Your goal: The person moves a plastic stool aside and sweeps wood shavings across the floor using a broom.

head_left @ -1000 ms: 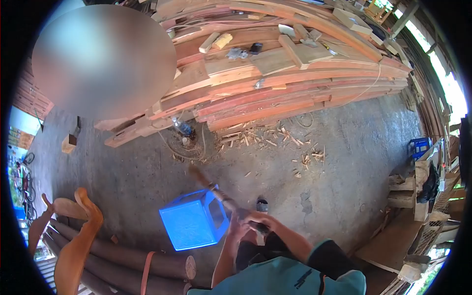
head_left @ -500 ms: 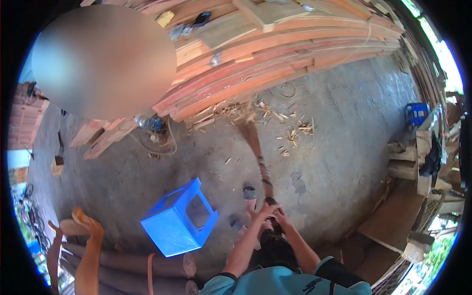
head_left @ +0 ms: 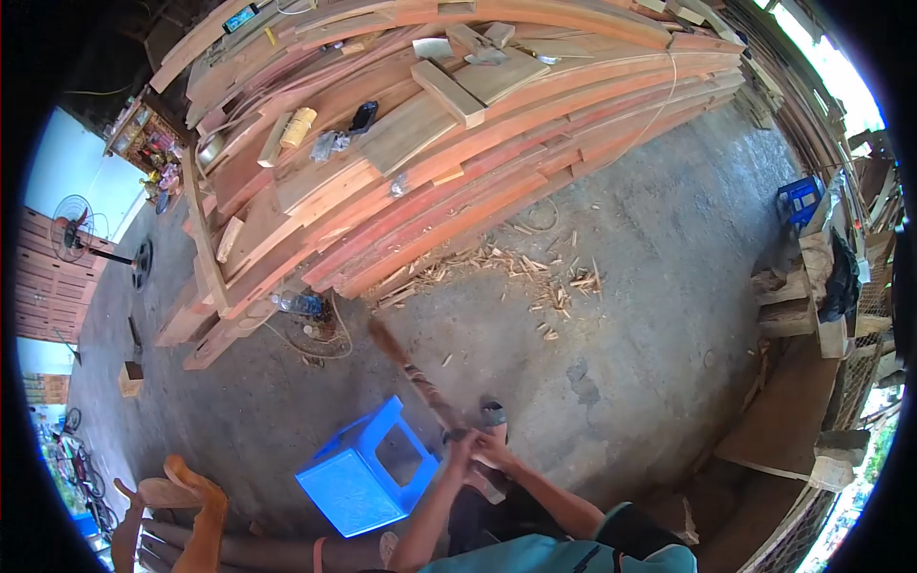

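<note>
A short-handled broom (head_left: pixel 418 380) slants from my hands up and left across the concrete floor. Its brush end is blurred and lies near the corner of the lumber stack. My left hand (head_left: pixel 461 447) is wrapped around the handle. Close against it, my right hand (head_left: pixel 493 453) also grips the broom, nearer my body. Wood chips and offcuts (head_left: pixel 554 286) lie scattered on the floor along the foot of the stack, right of the brush. Just left of my hands is a blue plastic stool (head_left: pixel 358 482) lying on its side.
A big stack of planks (head_left: pixel 535 124) spans the far side, with loose pieces on top. A plastic bottle (head_left: pixel 298 304) lies by its left corner. A standing fan (head_left: pixel 100 250) is at left, a blue crate (head_left: pixel 800 202) at right. Carved wooden legs (head_left: pixel 196 506) show bottom left.
The broom's brush end has swung left, from the wood chips toward the stack's corner, both hands still gripping it. The view has shifted, showing more of the stack and the fan.
</note>
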Available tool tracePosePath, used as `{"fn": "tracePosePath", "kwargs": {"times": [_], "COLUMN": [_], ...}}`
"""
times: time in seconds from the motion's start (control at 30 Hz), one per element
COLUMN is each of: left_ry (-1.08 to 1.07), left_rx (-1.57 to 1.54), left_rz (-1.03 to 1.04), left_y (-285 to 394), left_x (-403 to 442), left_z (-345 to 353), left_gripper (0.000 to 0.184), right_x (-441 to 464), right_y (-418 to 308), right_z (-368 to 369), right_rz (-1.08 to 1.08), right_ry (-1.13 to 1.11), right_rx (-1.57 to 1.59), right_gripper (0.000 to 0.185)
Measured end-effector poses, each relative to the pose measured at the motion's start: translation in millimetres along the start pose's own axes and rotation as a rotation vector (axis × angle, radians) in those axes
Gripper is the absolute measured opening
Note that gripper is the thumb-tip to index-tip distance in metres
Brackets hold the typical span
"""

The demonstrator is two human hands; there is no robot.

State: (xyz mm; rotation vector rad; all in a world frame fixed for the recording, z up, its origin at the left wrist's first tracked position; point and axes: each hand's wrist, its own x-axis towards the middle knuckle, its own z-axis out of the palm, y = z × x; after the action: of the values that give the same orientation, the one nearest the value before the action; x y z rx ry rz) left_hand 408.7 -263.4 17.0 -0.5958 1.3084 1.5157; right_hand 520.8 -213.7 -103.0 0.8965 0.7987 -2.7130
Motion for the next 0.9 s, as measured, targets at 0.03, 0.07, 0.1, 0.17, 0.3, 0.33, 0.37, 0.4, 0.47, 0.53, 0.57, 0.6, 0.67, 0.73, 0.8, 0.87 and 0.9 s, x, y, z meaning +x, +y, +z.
{"fn": "tracePosePath", "kwargs": {"times": [0.03, 0.07, 0.1, 0.17, 0.3, 0.33, 0.37, 0.4, 0.47, 0.53, 0.57, 0.6, 0.67, 0.73, 0.8, 0.87, 0.9], "left_ry": [0.037, 0.066, 0.027, -0.056, -0.175, -0.189, -0.184, -0.181, -0.158, -0.211, -0.239, -0.268, -0.293, -0.19, -0.105, -0.098, -0.134], "left_rx": [-0.075, -0.148, -0.157, -0.025, 0.443, 0.51, 0.533, 0.478, 0.382, 0.242, 0.224, 0.201, 0.148, 0.231, 0.278, 0.128, -0.028], "left_rz": [-0.045, -0.086, -0.079, -0.178, -0.04, -0.029, -0.114, -0.096, -0.096, -0.083, -0.112, -0.138, -0.146, -0.02, -0.038, -0.148, -0.171], "left_y": [5.4, 15.4, 40.8, 75.3, 8.9, -24.6, -58.1, -50.7, -22.1, -7.3, -11.5, -20.2, -26.5, -12.4, -30.8, -23.7, 16.8], "left_x": [25.0, 50.1, 58.8, 96.6, 123.8, 125.0, 138.0, 131.5, 63.2, 23.6, 16.7, 10.6, -14.1, -33.3, -2.8, 39.4, 39.7], "left_z": [-27.7, -53.5, -62.0, -78.5, -59.6, -57.6, -64.1, -45.8, -15.2, -5.1, -6.7, -8.1, -15.3, -25.6, -58.0, -77.9, -65.4], "left_gripper": [0.02, 0.022, 0.025, 0.029, 0.034, 0.036, 0.041, 0.04, 0.039, 0.037, 0.036, 0.036, 0.032, 0.028, 0.025, 0.023, 0.022], "right_x": [23.5, 47.1, 71.6, 101.1, 64.4, 42.8, 25.8, 9.6, -31.6, -48.9, -57.6, -69.1, -87.1, -92.7, -58.7, -22.3, 0.0], "right_y": [-15.7, -39.0, -48.2, -49.1, -26.6, -23.7, -25.1, -33.1, -37.8, -57.2, -67.4, -73.8, -77.3, -63.1, -56.8, -80.3, -106.4], "right_z": [21.5, 51.4, 66.5, 66.9, 18.2, 15.7, 22.5, 35.9, 69.6, 105.3, 119.2, 129.0, 150.5, 149.9, 133.5, 143.8, 150.5], "right_rz": [0.078, 0.191, 0.247, 0.256, 0.069, 0.027, 0.003, 0.02, 0.076, 0.026, -0.004, 0.014, 0.045, -0.024, -0.14, -0.038, 0.116], "right_ry": [-0.008, 0.001, 0.008, 0.056, 0.258, 0.323, 0.392, 0.476, 0.652, 0.679, 0.694, 0.676, 0.669, 0.551, 0.416, 0.306, 0.259], "right_rx": [-0.126, -0.276, -0.338, -0.317, -0.076, -0.057, -0.065, -0.131, -0.24, -0.255, -0.267, -0.282, -0.36, -0.414, -0.609, -0.695, -0.68], "right_gripper": [0.035, 0.036, 0.036, 0.036, 0.038, 0.038, 0.038, 0.039, 0.04, 0.042, 0.044, 0.044, 0.046, 0.046, 0.043, 0.04, 0.039]}}
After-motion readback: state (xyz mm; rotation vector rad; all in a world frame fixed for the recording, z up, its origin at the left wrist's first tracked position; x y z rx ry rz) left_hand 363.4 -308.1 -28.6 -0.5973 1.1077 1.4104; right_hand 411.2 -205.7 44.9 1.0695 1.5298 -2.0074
